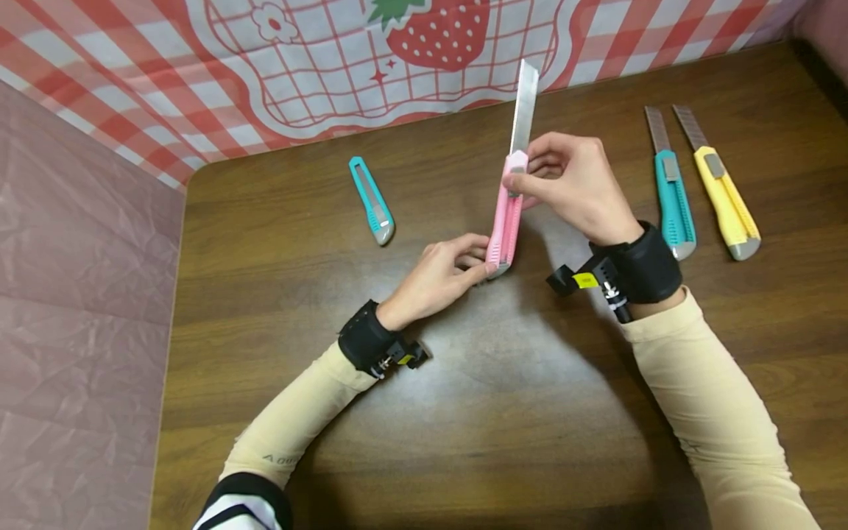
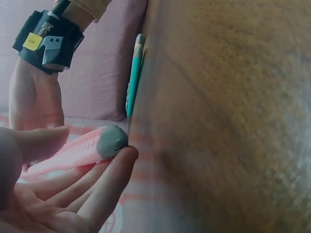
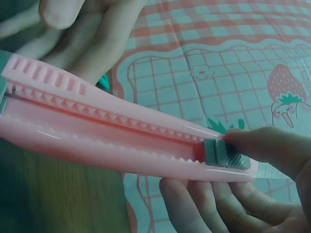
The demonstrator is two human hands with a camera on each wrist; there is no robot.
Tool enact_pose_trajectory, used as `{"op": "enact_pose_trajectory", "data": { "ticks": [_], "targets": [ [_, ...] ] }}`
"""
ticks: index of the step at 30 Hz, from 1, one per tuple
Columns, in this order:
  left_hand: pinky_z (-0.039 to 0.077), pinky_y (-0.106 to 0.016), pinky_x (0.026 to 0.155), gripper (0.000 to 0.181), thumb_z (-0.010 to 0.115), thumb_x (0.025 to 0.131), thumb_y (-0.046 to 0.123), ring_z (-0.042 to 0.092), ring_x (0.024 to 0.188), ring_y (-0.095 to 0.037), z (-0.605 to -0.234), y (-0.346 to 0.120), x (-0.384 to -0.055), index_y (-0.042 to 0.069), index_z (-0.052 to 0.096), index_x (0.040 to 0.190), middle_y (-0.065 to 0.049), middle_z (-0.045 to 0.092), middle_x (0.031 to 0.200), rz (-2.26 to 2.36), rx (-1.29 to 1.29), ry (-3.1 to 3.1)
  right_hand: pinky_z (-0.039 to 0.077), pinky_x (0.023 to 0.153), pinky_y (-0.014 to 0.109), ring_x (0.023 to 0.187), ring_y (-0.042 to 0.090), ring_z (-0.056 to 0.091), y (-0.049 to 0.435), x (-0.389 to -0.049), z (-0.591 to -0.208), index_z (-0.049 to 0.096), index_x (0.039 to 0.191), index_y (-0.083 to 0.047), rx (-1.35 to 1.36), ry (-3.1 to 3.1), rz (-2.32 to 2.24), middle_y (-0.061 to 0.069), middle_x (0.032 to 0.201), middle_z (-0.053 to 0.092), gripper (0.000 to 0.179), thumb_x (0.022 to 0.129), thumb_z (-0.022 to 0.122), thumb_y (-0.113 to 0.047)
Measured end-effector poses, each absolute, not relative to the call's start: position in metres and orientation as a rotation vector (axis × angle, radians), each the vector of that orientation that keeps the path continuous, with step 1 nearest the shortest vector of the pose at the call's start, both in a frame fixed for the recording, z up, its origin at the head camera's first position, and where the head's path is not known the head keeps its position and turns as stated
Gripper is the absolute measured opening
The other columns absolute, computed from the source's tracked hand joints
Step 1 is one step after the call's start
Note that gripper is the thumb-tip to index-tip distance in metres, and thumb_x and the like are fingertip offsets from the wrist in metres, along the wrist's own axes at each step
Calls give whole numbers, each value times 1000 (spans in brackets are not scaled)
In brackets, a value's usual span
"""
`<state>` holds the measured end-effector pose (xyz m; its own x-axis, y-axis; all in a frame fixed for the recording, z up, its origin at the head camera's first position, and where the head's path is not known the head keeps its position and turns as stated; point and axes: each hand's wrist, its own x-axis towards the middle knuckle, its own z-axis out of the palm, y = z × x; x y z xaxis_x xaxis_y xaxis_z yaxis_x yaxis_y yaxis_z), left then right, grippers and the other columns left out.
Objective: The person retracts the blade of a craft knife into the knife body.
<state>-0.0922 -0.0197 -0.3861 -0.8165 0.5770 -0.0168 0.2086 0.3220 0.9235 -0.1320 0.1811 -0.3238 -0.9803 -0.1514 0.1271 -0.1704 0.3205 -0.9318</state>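
A pink utility knife (image 1: 501, 221) is held up over the table at a slant, its long blade (image 1: 525, 110) extended toward the back. My right hand (image 1: 583, 184) grips the upper body, thumb by the grey slider (image 3: 226, 154), which sits at the blade end of the track in the right wrist view. The fingers of that hand curl under the body. At the other end, my left hand (image 1: 433, 276) holds the knife near its grey end cap (image 2: 112, 141), thumb on one side and fingers on the other.
A small turquoise utility knife (image 1: 379, 221) lies to the left, blade retracted. On the right lie a teal utility knife (image 1: 674, 202) and a yellow utility knife (image 1: 722, 199), both with blades out. A red checked strawberry cloth (image 1: 318, 88) hangs behind the wooden table (image 1: 464, 434).
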Motion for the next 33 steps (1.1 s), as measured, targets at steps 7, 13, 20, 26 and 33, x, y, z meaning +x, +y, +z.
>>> {"op": "enact_pose_trajectory", "data": {
  "ticks": [7,13,20,26,33],
  "targets": [
    [60,-32,64,23,58,89,-1,65,75,-19,-389,-20,-94,-5,57,112,-18,67,99,1585,572,2115,58,54,23,68,21,63,177,-131,-325,60,91,3,327,-2449,1897,7,80,66,21,78,74,-6],
    [60,-32,65,16,58,89,-3,65,76,-19,-391,-21,-96,-6,60,104,-19,68,95,1608,560,2062,57,57,19,71,20,63,173,-129,-325,61,97,4,419,-2462,1818,7,83,66,23,79,73,-5],
    [60,-33,66,10,57,89,-3,65,78,-20,-392,-21,-97,-6,59,99,-18,68,93,1605,575,2017,56,58,17,71,18,63,168,-128,-329,61,102,4,492,-2477,1715,10,87,64,22,83,67,-3],
    [60,-32,67,9,57,89,-4,65,76,-19,-394,-22,-98,-5,60,98,-18,68,93,1586,582,2031,56,57,17,72,17,64,165,-129,-333,60,107,4,453,-2514,1723,12,90,65,22,88,62,-8],
    [59,-32,65,8,59,89,0,65,71,-17,-395,-23,-98,-2,60,96,-14,69,90,1504,616,2094,56,53,18,62,19,63,165,-130,-338,65,99,2,404,-2629,1683,14,78,66,21,93,57,-17]
  ]
}}
